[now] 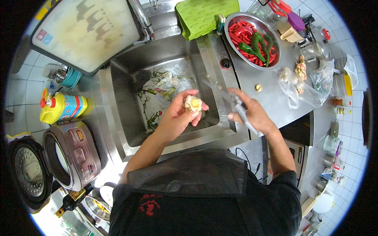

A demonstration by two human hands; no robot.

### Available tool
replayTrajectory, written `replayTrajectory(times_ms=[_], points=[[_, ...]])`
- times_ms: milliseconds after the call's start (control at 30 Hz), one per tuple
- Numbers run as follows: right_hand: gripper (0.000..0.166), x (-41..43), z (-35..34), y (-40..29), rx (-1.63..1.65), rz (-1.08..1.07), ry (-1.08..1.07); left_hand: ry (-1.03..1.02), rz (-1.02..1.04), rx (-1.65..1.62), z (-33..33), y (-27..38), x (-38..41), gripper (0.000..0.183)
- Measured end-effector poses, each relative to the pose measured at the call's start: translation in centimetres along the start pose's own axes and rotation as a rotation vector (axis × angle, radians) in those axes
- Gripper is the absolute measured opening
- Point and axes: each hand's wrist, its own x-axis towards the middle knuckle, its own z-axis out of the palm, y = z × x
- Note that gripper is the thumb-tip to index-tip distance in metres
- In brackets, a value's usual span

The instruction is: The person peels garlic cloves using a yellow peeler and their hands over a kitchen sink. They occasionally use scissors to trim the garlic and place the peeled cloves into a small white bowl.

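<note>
My left hand [180,110] is above the sink [122,88], its fingers around a pale, knobbly piece of root or bulb [193,103] with a yellow cut face turned up. Whether it is ginger or garlic I cannot tell. To the right, over the sink's edge, my right hand [251,110] grips a grey-handled kitchen tool [240,110], apparently a knife. Its blade end is smeared by motion and points up and left, apart from the piece. Below, wet plastic film [180,76] and green stem scraps [152,119] lie in the sink.
A steel bowl [274,66] of red and green chillies stands on the right counter. Near it are a small pale piece [258,87] and a plastic bag [291,94] with bulbs. A faucet [144,25], cutting board [85,35], yellow bottle [63,107] and open rice cooker [79,155] flank the sink.
</note>
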Motion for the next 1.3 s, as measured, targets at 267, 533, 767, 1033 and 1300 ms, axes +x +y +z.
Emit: replayTrajectory(times_ms=[267,533,767,1033,1300], points=[[0.067,0.6,1.5,-2.9,0.045,-0.062,-0.115,0.158,-0.089,-0.256,-1.1,1.5,-1.0,0.032],[0.062,1.4,2.0,-3.6,-0.177,-0.211,-0.007,0.176,0.05,-0.311,-1.5,1.3,-1.0,0.027],[0.067,2.1,3.0,-4.9,-0.313,-0.203,-0.062,0.326,0.15,-0.101,-1.2,0.0,-0.5,0.03],[0.07,2.5,4.5,-5.5,-0.302,-0.19,-0.091,0.573,0.25,-0.061,0.6,-0.3,0.3,0.025],[0.075,3.0,5.5,-5.9,-0.313,-0.201,-0.132,0.713,0.384,0.293,-0.7,-1.1,0.2,0.025]])
